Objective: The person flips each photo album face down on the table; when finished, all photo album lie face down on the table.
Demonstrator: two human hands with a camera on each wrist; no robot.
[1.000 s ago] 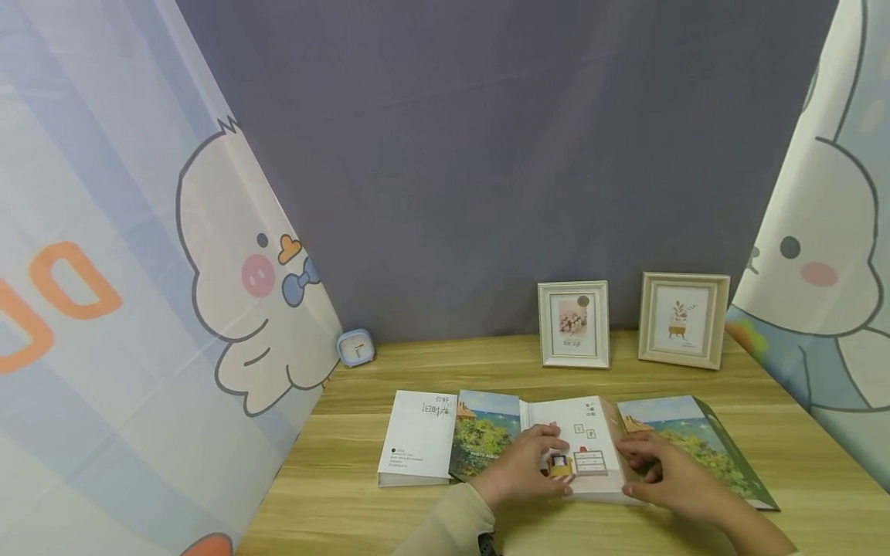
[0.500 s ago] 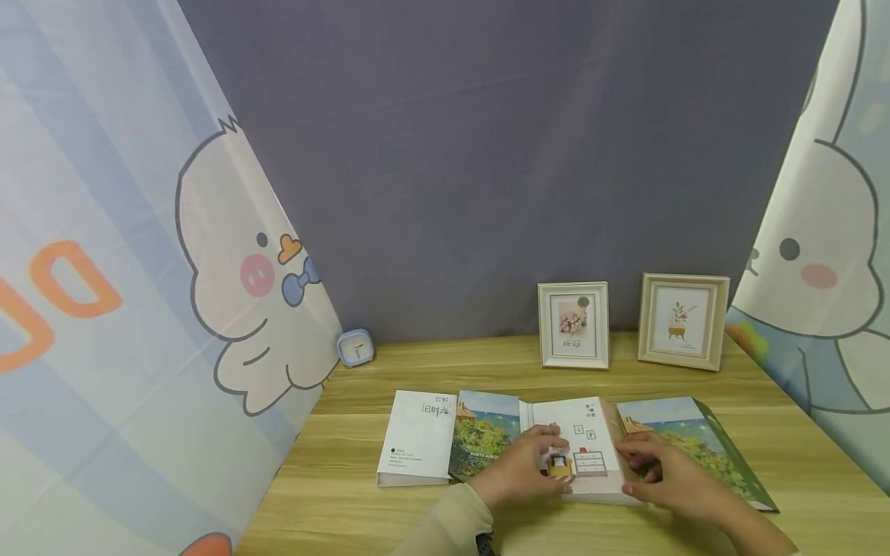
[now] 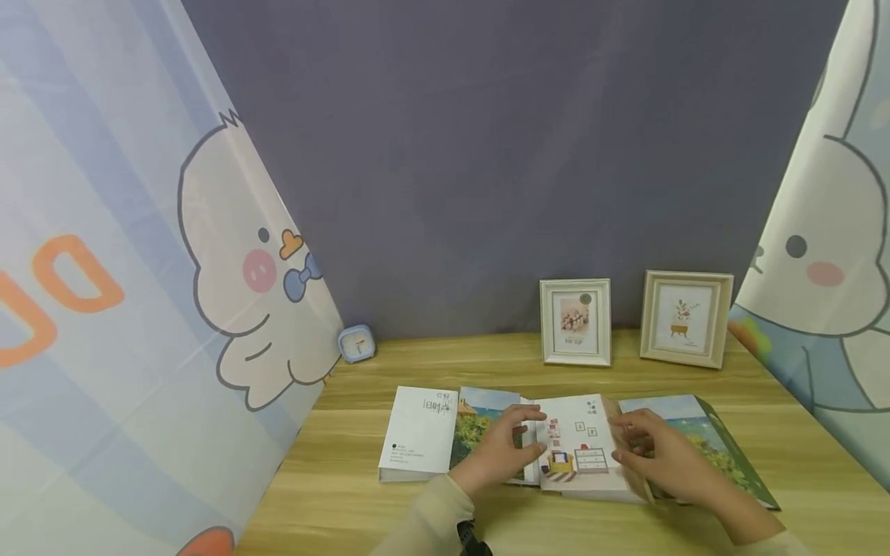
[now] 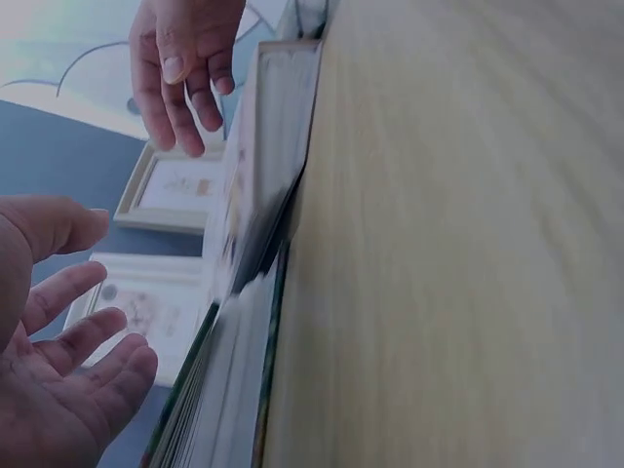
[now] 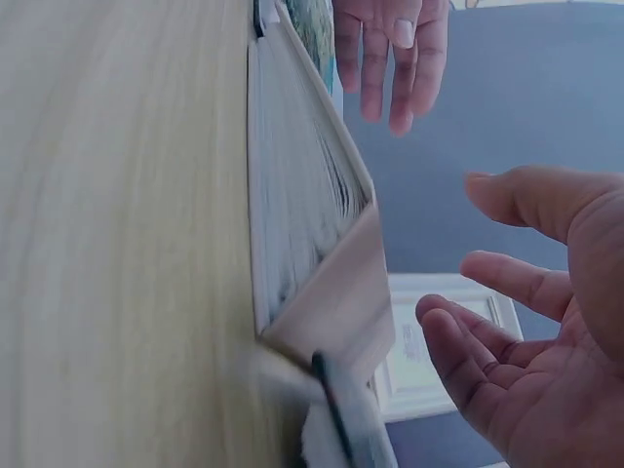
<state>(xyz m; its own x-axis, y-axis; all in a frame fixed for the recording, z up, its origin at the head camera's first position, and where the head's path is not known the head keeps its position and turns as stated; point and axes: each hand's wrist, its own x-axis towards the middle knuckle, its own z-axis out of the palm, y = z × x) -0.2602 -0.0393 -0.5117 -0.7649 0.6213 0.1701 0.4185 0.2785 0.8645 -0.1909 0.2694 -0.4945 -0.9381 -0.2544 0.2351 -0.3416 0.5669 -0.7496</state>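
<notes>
A white photo album (image 3: 580,413) with a printed room scene lies between my two hands, its pinkish-brown spine (image 5: 341,292) facing right. My left hand (image 3: 502,454) hovers over its left side and the neighbouring landscape-covered photo album (image 3: 487,400), fingers parted and holding nothing. Over the spine side is my right hand (image 3: 664,457), fingers loosely bent, also holding nothing. It partly hides a second landscape album (image 3: 723,455) with a green spine. Both wrist views show gaps between the fingers and the album; its page edges (image 5: 297,175) show in the right one.
A white album (image 3: 419,432) with writing lies at the row's left end. Behind stand two picture frames, one white (image 3: 603,324) and one cream (image 3: 651,316). A small blue clock (image 3: 357,343) sits at the back left of the wooden table (image 3: 445,359).
My left hand has come off the middle white album and moved left, uncovering more of its picture. My right hand has let go of the spine side and lifted slightly. The albums stay in their row.
</notes>
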